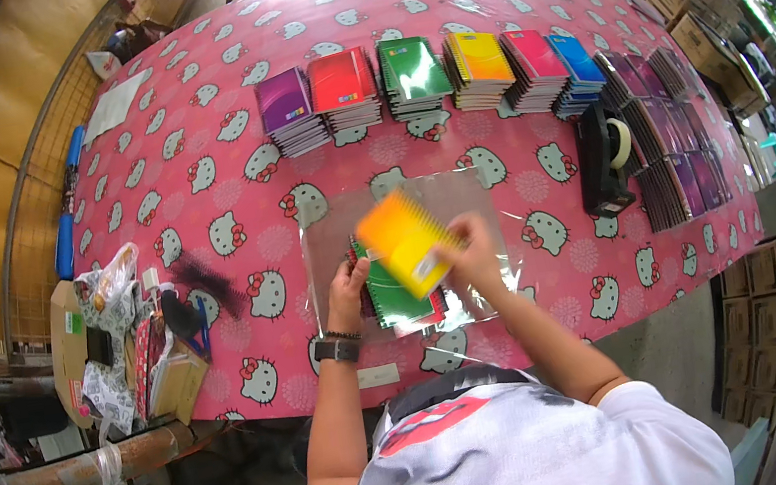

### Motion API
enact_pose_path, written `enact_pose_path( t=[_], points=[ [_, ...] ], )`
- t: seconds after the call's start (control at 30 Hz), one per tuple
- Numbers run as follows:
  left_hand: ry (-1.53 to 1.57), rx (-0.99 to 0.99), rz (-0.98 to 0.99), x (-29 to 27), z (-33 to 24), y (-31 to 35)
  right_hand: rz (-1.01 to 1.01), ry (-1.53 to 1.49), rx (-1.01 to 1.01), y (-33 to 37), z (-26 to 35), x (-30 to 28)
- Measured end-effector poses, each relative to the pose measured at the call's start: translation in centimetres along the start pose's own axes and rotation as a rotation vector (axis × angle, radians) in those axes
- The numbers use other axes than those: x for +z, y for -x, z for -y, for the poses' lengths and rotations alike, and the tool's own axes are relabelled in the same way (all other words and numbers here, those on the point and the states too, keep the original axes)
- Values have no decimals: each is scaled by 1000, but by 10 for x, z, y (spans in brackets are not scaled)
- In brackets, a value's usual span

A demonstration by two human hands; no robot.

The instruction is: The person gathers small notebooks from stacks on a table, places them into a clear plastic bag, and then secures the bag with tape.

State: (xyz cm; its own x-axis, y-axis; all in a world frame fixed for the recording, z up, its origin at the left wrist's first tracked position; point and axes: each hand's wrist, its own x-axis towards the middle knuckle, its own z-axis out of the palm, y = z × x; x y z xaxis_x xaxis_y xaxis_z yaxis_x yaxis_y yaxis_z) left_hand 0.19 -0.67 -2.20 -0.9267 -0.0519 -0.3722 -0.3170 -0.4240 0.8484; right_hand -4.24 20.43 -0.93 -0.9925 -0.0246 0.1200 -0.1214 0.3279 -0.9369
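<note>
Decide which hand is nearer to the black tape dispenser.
Right. The right hand, holding the yellow spiral notebook, is left of the tape dispenser; the left hand, at the green spiral notebook, is farther left.

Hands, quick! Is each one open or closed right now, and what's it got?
Left hand: closed at the left edge of the green notebook.
Right hand: closed, holding the yellow notebook.

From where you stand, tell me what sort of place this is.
Probably a packing workshop: colour-sorted stacks of spiral notebooks, a black tape dispenser and piled cardboard boxes suggest it.
</note>
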Motion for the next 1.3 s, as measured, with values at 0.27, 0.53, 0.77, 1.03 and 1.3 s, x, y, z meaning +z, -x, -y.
enact_pose_path(
  t=[0.27,0.53,0.77,1.03,1.3],
  points=[
    [-219,140,-53,-13,20,-3,177,327,-281,-74,2,-38],
    [-356,150,-123,-11,15,1,-173,1276,-243,-279,10,-130],
    [-236,168,-10,-14,18,-1,-207,950,-369,-283,16,-184],
    [7,86,16,-25,32,-9,282,-813,661,-17,4,-41],
    [-203,149,-31,-5,16,-3,150,233,-273,-126,14,-99]
  ],
)
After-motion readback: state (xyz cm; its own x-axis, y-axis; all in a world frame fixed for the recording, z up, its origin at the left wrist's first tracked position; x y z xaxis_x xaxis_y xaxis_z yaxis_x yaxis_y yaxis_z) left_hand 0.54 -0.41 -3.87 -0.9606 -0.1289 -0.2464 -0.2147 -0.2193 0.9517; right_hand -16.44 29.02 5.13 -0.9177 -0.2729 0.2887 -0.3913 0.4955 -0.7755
